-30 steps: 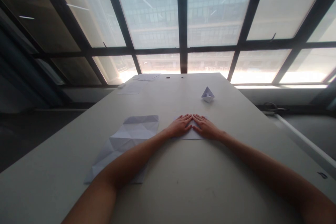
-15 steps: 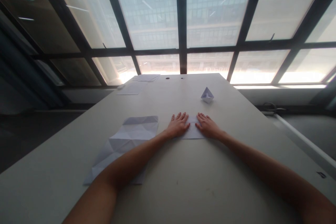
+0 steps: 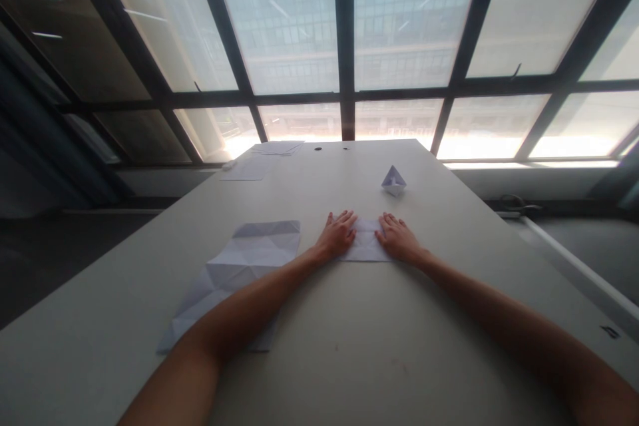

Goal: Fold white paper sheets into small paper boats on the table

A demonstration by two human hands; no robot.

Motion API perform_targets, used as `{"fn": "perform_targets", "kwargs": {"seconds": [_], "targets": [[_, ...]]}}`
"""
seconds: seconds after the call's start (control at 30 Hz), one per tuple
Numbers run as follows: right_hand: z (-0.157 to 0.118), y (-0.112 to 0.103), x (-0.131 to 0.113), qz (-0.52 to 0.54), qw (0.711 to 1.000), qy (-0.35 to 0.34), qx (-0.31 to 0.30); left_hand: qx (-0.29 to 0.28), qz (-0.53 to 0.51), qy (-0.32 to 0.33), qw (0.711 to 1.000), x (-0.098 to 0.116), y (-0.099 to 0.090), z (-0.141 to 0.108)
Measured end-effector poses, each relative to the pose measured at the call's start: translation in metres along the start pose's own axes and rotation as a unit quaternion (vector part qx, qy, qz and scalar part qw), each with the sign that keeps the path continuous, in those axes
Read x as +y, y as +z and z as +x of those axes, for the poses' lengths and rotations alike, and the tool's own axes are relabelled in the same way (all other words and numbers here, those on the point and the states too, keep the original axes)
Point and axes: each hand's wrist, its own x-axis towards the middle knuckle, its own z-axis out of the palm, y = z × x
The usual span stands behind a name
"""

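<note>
A small folded sheet of white paper (image 3: 368, 247) lies flat on the table, its sides partly covered by my hands. My left hand (image 3: 338, 234) rests on the paper's left part, fingers stretched forward. On the right part lies my right hand (image 3: 398, 236), its fingers extended too. Between the hands a strip of the paper shows, with faint creases. To the left, a larger creased sheet of paper (image 3: 249, 249) lies partly under my left forearm. Beyond my right hand stands a folded paper boat (image 3: 394, 182).
Several plain paper sheets (image 3: 244, 170) lie at the far left of the white table (image 3: 339, 339). A round hole (image 3: 318, 149) sits near its far edge. Large framed windows (image 3: 294, 26) rise behind it. A small dark mark (image 3: 610, 331) is on the right side.
My hands have moved slightly apart, the right one to the right, showing more of the folded paper between them. The paper boat and larger creased sheet stay in place.
</note>
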Motion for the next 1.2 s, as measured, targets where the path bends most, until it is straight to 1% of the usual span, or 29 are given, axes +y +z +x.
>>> {"fn": "perform_targets", "kwargs": {"seconds": [0.1,0.13,0.17,0.23,0.3,0.37,0.4,0.5,0.6,0.73,0.93,1.03,1.2], "targets": [[0.000,-0.001,0.001,0.001,1.000,0.012,-0.001,0.036,0.021,0.047,0.998,0.006,-0.006,-0.003],[0.000,-0.001,0.001,0.001,1.000,0.014,-0.001,0.039,0.025,0.059,0.997,0.008,-0.006,-0.004],[0.000,-0.001,0.001,0.000,1.000,0.015,0.000,0.032,0.024,0.071,0.997,0.009,-0.006,-0.005],[-0.001,-0.003,0.000,-0.007,1.000,0.014,0.012,-0.012,0.010,0.092,0.996,0.011,-0.005,-0.006],[-0.003,-0.005,-0.003,-0.020,0.999,0.000,0.040,-0.055,-0.003,0.096,0.994,0.011,-0.002,-0.006],[-0.005,-0.008,-0.008,-0.024,0.997,-0.038,0.063,-0.073,-0.007,0.091,0.993,0.011,-0.001,-0.006],[-0.006,-0.009,-0.010,-0.017,0.996,-0.066,0.061,-0.075,-0.007,0.089,0.993,0.011,0.000,-0.006],[-0.009,-0.010,-0.017,0.032,0.989,-0.144,0.016,-0.077,-0.011,0.086,0.993,0.012,-0.001,-0.005],[-0.010,-0.009,-0.018,0.063,0.982,-0.177,-0.021,-0.086,-0.010,0.080,0.993,0.012,-0.001,-0.005],[-0.010,-0.008,-0.016,0.051,0.986,-0.153,-0.032,-0.095,-0.012,0.077,0.992,0.009,0.002,-0.004],[-0.004,-0.006,-0.010,0.016,0.996,-0.072,-0.044,-0.088,-0.013,0.078,0.993,0.005,0.006,-0.002],[-0.001,-0.004,-0.006,0.005,0.999,-0.033,-0.039,-0.089,-0.014,0.076,0.993,0.006,0.003,-0.002],[0.000,-0.002,-0.001,-0.003,1.000,0.008,-0.018,-0.089,-0.017,0.070,0.993,0.008,0.000,-0.003]]}}
